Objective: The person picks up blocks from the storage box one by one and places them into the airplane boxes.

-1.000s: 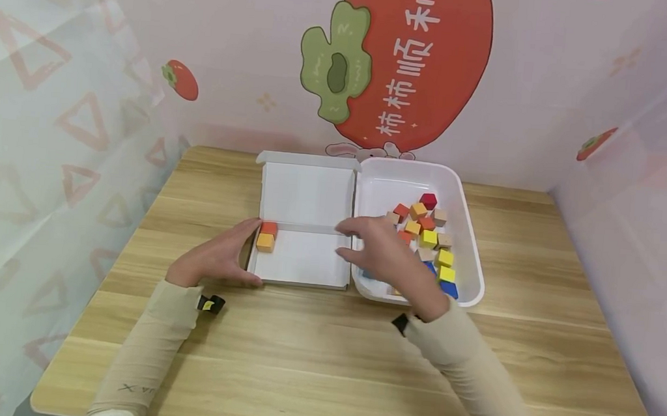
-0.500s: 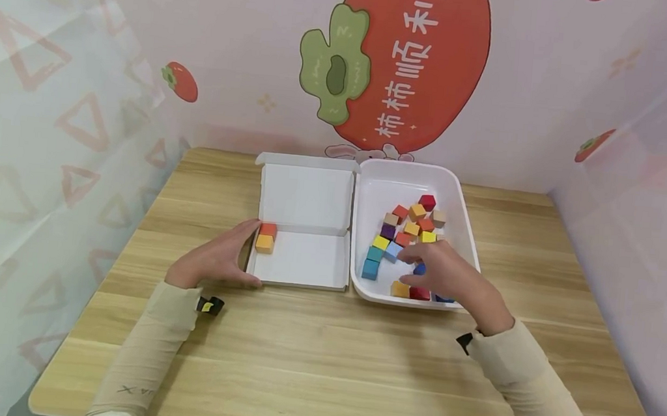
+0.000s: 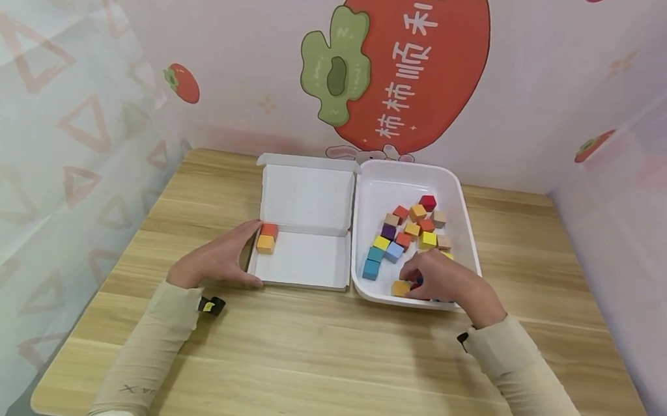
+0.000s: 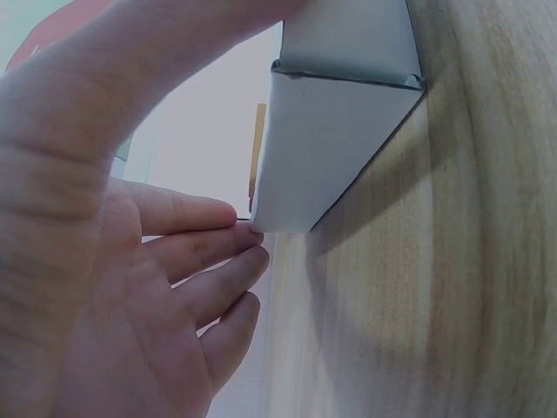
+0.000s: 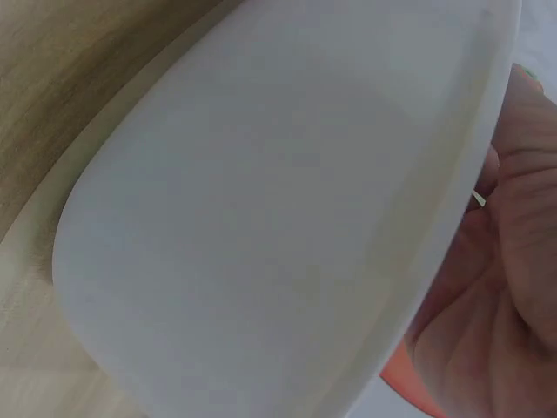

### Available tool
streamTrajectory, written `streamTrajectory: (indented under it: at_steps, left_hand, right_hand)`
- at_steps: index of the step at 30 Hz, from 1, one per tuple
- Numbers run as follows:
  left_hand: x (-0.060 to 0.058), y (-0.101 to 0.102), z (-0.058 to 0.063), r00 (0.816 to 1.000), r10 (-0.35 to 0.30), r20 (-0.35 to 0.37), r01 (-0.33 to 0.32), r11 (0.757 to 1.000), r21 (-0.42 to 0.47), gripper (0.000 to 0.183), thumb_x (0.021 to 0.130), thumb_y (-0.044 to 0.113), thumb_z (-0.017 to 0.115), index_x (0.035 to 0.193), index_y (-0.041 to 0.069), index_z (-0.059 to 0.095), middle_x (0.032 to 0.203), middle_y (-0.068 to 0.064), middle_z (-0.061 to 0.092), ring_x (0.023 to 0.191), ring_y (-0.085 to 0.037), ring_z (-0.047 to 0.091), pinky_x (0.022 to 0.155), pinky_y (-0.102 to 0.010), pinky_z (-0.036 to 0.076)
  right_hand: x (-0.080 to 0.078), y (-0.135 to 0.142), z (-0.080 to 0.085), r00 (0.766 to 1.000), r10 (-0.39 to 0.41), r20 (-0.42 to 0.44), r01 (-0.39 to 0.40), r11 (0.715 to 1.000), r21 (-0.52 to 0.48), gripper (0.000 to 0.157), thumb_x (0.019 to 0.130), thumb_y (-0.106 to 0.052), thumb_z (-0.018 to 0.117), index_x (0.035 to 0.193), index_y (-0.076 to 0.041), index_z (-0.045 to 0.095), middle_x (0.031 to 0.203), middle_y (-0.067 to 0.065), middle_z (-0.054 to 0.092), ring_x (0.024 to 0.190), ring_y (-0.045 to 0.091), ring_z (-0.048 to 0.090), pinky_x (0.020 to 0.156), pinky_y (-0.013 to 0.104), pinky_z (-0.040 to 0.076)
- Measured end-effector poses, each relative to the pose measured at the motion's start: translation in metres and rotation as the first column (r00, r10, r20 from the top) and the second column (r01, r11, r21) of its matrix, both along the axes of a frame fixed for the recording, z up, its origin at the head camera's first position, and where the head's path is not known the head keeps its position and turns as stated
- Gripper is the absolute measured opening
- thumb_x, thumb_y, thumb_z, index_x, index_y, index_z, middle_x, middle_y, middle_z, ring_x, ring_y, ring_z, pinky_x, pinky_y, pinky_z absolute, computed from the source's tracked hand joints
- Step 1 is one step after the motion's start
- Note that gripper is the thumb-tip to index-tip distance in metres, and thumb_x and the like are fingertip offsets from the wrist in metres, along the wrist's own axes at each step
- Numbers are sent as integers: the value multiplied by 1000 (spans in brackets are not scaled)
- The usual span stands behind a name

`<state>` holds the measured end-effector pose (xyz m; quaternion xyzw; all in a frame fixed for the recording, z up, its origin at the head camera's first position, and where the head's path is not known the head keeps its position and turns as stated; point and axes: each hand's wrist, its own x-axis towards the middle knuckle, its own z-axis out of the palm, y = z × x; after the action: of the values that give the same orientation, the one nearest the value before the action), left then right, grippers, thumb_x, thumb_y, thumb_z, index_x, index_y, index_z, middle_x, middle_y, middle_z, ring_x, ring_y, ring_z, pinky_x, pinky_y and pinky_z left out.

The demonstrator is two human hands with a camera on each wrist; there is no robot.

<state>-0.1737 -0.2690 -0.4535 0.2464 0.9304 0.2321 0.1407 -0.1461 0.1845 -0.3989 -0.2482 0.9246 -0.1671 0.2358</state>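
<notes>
My left hand point(image 3: 220, 256) spans the left end of a white lidded box point(image 3: 306, 258), fingertips at its back left corner and thumb at the front one. In the left wrist view its fingers point(image 4: 209, 287) lie fairly straight against the box's corner. A red cube point(image 3: 269, 230) and an orange cube point(image 3: 266, 245) sit inside along the left wall. My right hand point(image 3: 442, 278) reaches into a white tray point(image 3: 383, 179), fingers bent down beside an orange cube point(image 3: 400, 288). Bits of blue and red show between its thumb and index finger; I cannot tell whether it grips a cube.
Several loose cubes lie in the tray, among them yellow point(image 3: 428, 239), purple point(image 3: 389, 232), light blue point(image 3: 393, 252) and teal point(image 3: 371, 270) ones. The box's raised lid point(image 3: 307, 196) leans toward the back wall. Tray and box stand side by side on the wooden table point(image 3: 298, 362).
My right hand has moved right from over the box into the tray and lowered, its fingers drawing together among the front cubes. The left hand has stayed at the box.
</notes>
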Motion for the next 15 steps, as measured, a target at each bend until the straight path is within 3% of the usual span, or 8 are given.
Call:
streamTrajectory:
  at_steps: [10,15]
  left_hand:
    - [-2,1,-1,1000,-6,-6,6,1000,-3,133,61,66,81,156,9,8,162,-10,15,149,-29,19,121,-50,26]
    - [-1,2,0,1000,-5,-1,5,1000,1,133,61,64,82,156,8,8,162,-11,15,149,-30,20,121,-50,26]
  right_hand:
    - [-1,-4,0,1000,22,-9,-22,999,26,28,78,-28,81,103,-19,75,87,-5,70,75,11,56,73,22,55]
    - [-3,-7,5,1000,-8,-27,9,999,52,31,76,-32,83,104,-20,74,89,-6,69,78,11,57,77,25,57]
